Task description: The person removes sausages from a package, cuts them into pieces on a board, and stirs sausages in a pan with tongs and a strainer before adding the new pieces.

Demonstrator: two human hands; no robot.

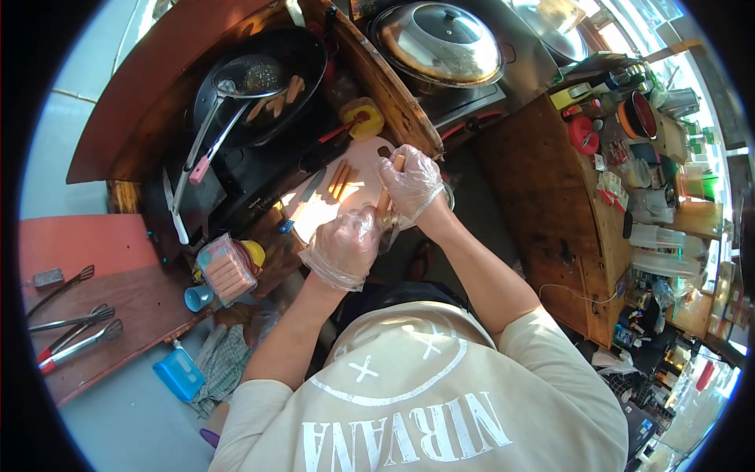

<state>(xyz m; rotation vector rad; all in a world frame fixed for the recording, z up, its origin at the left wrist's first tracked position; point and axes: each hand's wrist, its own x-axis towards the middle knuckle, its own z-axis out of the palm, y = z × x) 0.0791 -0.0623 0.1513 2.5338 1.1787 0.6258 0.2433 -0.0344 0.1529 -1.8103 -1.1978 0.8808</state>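
Observation:
Clear plastic gloves cover both of my hands. Between them runs a sausage (383,203): my right hand (414,182) is closed around its upper part and my left hand (344,242) grips its lower end. An orange-brown tip also shows above my right fingers. Under and beyond my hands lies a pale cutting board (370,153), partly in bright sunlight. Several sausages (343,181) rest on it side by side, next to a knife (313,186). A plastic pack of sausages (228,271) is to the left of my left hand.
A black wok (303,63) holds frying pieces, with a wire strainer (255,75) and tongs (206,153) across it. A lidded pan (440,43) stands beyond a wooden partition (385,82). A yellow tub (362,118) sits near the board; more tongs (79,318) lie at left.

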